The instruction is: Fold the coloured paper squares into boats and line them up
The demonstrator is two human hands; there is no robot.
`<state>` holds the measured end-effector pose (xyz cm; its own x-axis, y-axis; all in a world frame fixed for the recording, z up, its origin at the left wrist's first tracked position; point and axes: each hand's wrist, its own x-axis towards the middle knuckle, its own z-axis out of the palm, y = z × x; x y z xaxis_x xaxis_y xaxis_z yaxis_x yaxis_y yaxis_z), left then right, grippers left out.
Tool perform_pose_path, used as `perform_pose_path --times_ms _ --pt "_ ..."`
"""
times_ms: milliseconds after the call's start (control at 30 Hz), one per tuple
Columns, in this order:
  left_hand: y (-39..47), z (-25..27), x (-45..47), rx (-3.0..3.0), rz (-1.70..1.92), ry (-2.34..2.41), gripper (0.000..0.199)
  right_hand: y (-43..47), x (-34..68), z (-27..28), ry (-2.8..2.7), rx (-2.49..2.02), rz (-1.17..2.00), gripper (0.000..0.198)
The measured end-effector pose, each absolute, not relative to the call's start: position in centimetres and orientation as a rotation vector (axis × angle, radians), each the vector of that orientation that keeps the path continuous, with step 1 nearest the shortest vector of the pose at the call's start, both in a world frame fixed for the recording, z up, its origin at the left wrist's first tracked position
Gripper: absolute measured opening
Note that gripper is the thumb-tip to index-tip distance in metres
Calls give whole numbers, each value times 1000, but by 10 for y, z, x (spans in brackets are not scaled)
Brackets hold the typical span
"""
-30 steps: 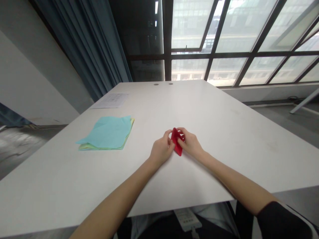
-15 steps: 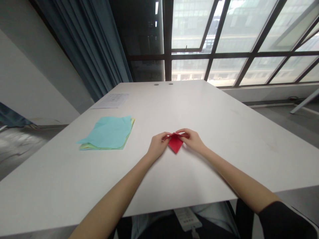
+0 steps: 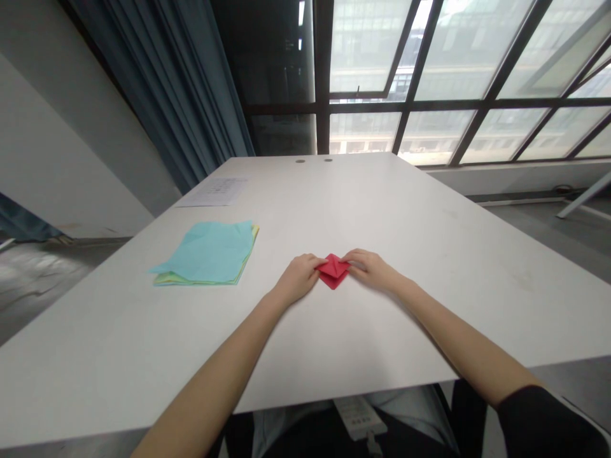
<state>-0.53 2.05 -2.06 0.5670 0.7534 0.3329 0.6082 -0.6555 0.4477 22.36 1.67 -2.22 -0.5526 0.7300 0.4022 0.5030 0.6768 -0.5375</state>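
Note:
A small folded piece of red paper lies between my hands on the white table, roughly diamond-shaped, with its upper flap folded so that creases show. My left hand grips its left corner between thumb and fingers. At the right corner, my right hand pinches the paper the same way. The fingertips cover both side corners, and the underside of the paper is hidden.
To the left on the white table lies a stack of coloured paper, light blue on top with yellow-green edges below. A printed sheet rests farther back. Windows and a blue curtain stand beyond the table.
The red paper's upper part has come down flatter, so its creased flap now faces up. My fingers have shifted slightly outward to its side corners.

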Motion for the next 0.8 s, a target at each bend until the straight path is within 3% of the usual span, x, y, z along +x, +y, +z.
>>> perform_pose_path --times_ms 133,333,633,800 --pt "19 -20 -7 2700 643 1150 30 14 224 -19 -2400 -949 408 27" --pt "13 -13 -7 2739 556 1096 44 14 225 -18 -2457 -928 371 30" --pt "13 -19 3 2740 539 1208 31 19 220 -30 -2452 -978 206 25" --pt "11 -27 8 2707 323 1200 43 20 215 -31 -2453 -951 215 24"
